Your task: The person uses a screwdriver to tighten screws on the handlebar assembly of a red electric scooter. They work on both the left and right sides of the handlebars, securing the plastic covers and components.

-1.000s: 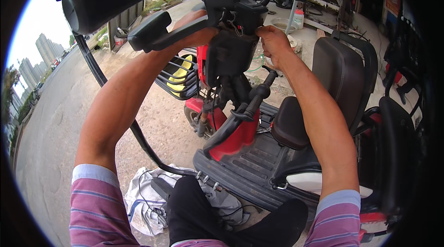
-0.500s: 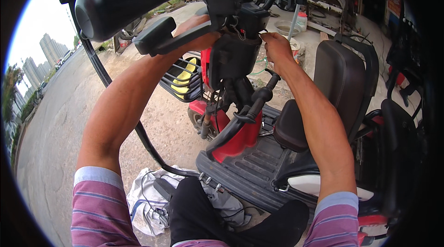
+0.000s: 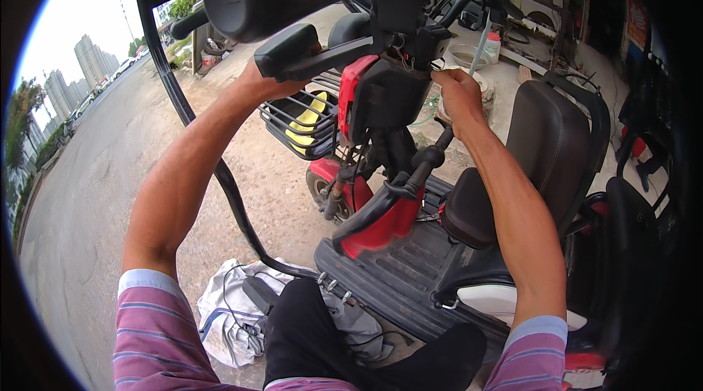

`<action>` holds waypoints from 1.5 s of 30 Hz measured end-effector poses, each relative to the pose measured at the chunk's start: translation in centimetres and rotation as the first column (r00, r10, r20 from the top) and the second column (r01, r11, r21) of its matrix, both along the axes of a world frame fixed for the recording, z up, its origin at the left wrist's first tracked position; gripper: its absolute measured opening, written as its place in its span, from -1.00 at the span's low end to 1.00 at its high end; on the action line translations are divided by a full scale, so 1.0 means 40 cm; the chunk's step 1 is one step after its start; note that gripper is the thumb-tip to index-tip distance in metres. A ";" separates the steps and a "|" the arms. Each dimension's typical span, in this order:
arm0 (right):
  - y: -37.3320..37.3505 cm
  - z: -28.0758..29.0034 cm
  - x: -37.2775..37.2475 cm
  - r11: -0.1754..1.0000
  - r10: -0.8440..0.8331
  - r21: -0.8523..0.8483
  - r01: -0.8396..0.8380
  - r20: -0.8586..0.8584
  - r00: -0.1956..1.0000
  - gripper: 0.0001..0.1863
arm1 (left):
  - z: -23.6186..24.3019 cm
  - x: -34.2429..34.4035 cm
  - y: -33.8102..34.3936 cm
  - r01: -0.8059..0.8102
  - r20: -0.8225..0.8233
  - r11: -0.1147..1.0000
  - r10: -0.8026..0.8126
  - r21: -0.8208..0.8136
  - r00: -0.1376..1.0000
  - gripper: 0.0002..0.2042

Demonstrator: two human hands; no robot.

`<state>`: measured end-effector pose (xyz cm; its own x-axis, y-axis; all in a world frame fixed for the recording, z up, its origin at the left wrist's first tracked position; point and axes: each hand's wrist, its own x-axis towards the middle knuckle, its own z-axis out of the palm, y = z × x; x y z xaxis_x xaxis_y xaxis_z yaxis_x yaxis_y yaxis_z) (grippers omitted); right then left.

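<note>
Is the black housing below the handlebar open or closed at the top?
Apparently open: wires show at the top of the black housing, near your right hand.

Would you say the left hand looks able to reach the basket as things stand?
Probably yes: the left hand shows just above the basket, with nothing visible between them, though depth is unclear.

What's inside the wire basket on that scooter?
Through the bars of the basket, something yellow shows; I can't tell what it is. The bars cover parts of it, and the red-edged black housing hides whatever lies behind it.
</note>
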<state>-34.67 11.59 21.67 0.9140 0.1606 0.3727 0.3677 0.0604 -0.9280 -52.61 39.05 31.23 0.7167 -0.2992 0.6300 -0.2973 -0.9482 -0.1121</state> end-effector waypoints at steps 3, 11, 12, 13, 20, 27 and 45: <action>-0.030 -0.005 -0.039 0.980 -0.003 -0.192 0.057 0.270 0.963 -0.68 | -0.022 -0.069 -0.147 -0.231 -0.088 0.851 0.215 -0.472 0.973 -0.65; 0.036 0.098 -0.244 0.686 0.195 -0.676 0.269 0.527 0.827 -0.51 | -0.178 0.088 -0.086 0.093 0.202 0.757 0.053 -0.647 0.978 -0.70; 0.046 0.118 -0.252 0.622 0.231 -0.717 0.313 0.550 0.803 -0.48 | -0.186 0.107 -0.084 0.095 0.208 0.735 0.063 -0.672 0.976 -0.70; 0.062 0.125 -0.244 0.574 0.238 -0.734 0.362 0.573 0.784 -0.44 | -0.195 0.123 -0.079 0.095 0.211 0.712 0.076 -0.695 0.974 -0.69; 0.130 0.151 -0.177 0.441 0.334 -0.715 0.542 0.691 0.641 -0.24 | -0.271 0.140 -0.124 0.285 0.379 0.491 0.101 -0.823 0.920 -0.69; 0.221 0.238 -0.248 0.134 0.164 -0.862 0.489 0.506 0.847 -0.21 | -0.323 0.131 -0.102 0.343 0.402 0.421 0.057 -0.840 0.914 -0.68; 0.223 0.232 -0.233 0.257 0.200 -0.903 0.343 0.397 0.896 -0.25 | -0.360 0.149 -0.062 0.434 0.454 0.387 -0.043 -0.814 0.890 -0.68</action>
<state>-43.99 20.52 30.97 0.7685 0.5762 0.2783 0.6123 -0.7884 -0.0585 -46.66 36.55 16.83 0.4196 0.4336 0.7975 -0.6602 -0.4572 0.5959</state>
